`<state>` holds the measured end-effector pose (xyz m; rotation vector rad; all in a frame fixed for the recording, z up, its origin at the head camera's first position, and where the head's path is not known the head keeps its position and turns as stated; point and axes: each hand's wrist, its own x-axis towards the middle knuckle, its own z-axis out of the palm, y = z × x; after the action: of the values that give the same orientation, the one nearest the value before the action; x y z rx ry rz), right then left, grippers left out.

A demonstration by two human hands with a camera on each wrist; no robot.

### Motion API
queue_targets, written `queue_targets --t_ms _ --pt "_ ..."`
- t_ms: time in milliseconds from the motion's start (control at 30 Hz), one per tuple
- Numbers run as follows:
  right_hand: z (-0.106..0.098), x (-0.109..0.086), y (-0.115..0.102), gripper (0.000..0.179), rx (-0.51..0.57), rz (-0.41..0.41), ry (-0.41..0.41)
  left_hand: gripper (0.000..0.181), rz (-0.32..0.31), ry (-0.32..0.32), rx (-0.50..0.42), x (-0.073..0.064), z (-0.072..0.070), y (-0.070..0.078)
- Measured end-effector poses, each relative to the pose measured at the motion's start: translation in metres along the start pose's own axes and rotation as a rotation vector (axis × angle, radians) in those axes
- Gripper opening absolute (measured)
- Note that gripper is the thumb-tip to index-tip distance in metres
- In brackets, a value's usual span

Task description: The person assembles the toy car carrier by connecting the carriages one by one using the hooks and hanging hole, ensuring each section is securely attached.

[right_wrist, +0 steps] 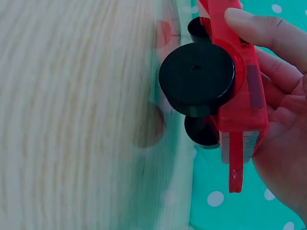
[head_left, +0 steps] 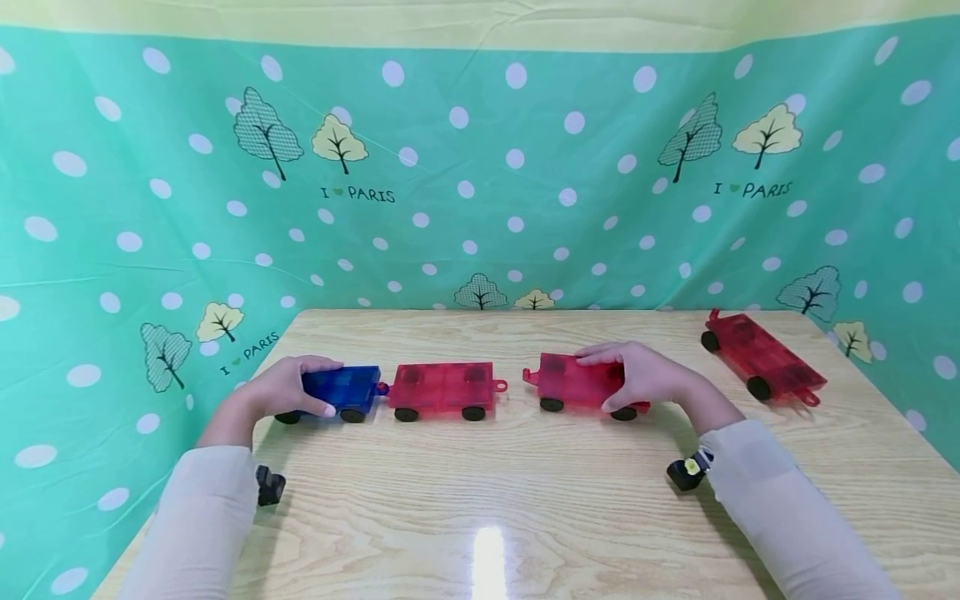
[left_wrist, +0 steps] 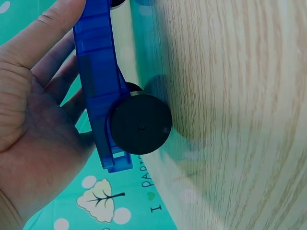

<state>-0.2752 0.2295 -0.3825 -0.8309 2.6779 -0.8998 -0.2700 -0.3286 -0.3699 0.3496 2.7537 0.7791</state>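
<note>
On the left of the table, my left hand [head_left: 282,388] grips a blue toy car base [head_left: 341,387] with black wheels, thumb on the near side. In the left wrist view its wheel [left_wrist: 141,123] faces me. The blue car's right end meets the hitch of a red toy car base [head_left: 442,387] in the middle. Right of that, with a gap between, my right hand [head_left: 647,377] holds another red car base [head_left: 576,383], its hook [head_left: 530,377] pointing left toward the middle car's ring [head_left: 500,386]. The right wrist view shows that red car [right_wrist: 235,86] pinched between thumb and fingers.
A third red car base [head_left: 765,357] stands at an angle at the back right of the wooden table [head_left: 420,492]. A green dotted cloth [head_left: 480,167] hangs behind and beside the table. Small black cameras are strapped at both wrists.
</note>
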Motion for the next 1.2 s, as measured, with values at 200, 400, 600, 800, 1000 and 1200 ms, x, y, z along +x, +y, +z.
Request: queue_targets --t_ms 200,400,600,800,1000,1200 --pt "0.004 0.001 -0.003 0.072 0.005 -0.012 -0.03 0.09 0.003 0.003 0.002 0.0 0.0 0.0" --pt "0.005 0.003 -0.005 0.073 0.02 -0.033 -0.05 0.09 0.005 0.008 0.007 0.0 -0.001 -0.002" --pt "0.005 0.004 -0.004 0.073 0.034 -0.051 -0.073 0.09 0.001 0.009 0.012 0.0 0.0 -0.002" --pt "0.005 0.003 -0.003 0.073 0.064 -0.061 -0.087 0.089 0.008 0.005 0.019 -0.002 0.002 0.003" --pt "0.005 0.0 -0.005 0.073 0.066 -0.053 -0.072 0.089 0.041 0.015 0.025 -0.003 0.004 0.005" --pt "0.003 -0.003 -0.004 0.071 0.042 -0.045 -0.026 0.09 0.073 0.057 0.025 -0.004 0.005 0.01"
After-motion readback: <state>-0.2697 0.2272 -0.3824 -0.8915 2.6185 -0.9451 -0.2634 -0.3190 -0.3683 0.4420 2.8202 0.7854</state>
